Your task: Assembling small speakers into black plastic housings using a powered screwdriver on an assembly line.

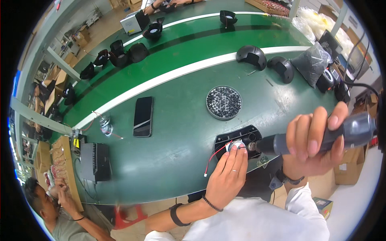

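At the near right of the bench lies a black plastic housing [255, 132]. A small round silver part [235, 143] sits in it, and a red wire [213, 156] from it ends in a white connector. My left hand [228, 172] holds this part down with its fingertips. Around an electric screwdriver [358, 130] the fingers of my right hand [315, 140] are wrapped. The screwdriver lies nearly level, its tip at the housing beside my left fingertips. Whether the tip touches a screw cannot be made out.
A round dish of small dark screws [224, 103] stands beyond the housing. A phone [143, 116] lies left of it. Black curved shells [251, 57] and a grey bag [313, 62] are at the far right. A black power box [95, 162] stands left. Another person [60, 213] works at lower left.
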{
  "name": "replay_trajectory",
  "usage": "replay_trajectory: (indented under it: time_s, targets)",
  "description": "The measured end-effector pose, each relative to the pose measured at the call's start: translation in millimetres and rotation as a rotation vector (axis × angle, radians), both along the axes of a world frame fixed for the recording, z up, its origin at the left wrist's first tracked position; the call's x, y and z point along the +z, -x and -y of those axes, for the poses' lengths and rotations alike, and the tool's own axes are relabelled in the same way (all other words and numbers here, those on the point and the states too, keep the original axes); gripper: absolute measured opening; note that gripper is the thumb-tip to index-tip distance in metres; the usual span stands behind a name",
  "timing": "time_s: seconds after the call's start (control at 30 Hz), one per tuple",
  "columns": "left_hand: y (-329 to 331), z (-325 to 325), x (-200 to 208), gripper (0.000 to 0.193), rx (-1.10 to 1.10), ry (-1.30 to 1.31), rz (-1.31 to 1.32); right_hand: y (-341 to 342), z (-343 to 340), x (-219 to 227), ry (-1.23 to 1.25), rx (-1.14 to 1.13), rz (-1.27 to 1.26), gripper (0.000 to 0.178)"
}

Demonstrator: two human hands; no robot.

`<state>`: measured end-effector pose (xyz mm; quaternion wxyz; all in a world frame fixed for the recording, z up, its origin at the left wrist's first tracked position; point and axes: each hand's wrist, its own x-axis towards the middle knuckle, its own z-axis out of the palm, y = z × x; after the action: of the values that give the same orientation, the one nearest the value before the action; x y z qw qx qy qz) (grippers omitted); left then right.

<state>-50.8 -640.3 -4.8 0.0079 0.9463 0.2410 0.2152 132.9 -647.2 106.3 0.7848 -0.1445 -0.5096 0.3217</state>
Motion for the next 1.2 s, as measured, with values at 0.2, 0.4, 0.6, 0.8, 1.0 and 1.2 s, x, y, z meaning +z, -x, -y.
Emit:
replay_trajectory:
  time_s: [0.2,0.4,0.6,0.8,1.0,1.2]
  targets:
    - [-3,-5,-2,0.041,-0.041,0.027,0.025,7,-5,-14,0.098,-0.032,0.083,0.033]
    - [-7,-10,0,0.037,-0.031,0.043,0.046,13,-16,-26,0.146,-0.052,0.109,0.04]
    - [-8,-11,3,0.034,-0.022,0.075,0.043,17,-23,-37,0.126,-0.061,0.135,0.04]
    - [-11,-11,0,0.032,-0.027,0.072,0.055,17,-25,-45,0.148,-0.077,0.153,0.039]
    - [-10,-13,-1,0.033,-0.017,0.07,0.075,16,-24,-46,0.107,-0.101,0.135,0.038]
    - [-8,-12,-2,0.034,-0.009,0.075,0.09,18,-25,-46,0.123,-0.106,0.176,0.038]
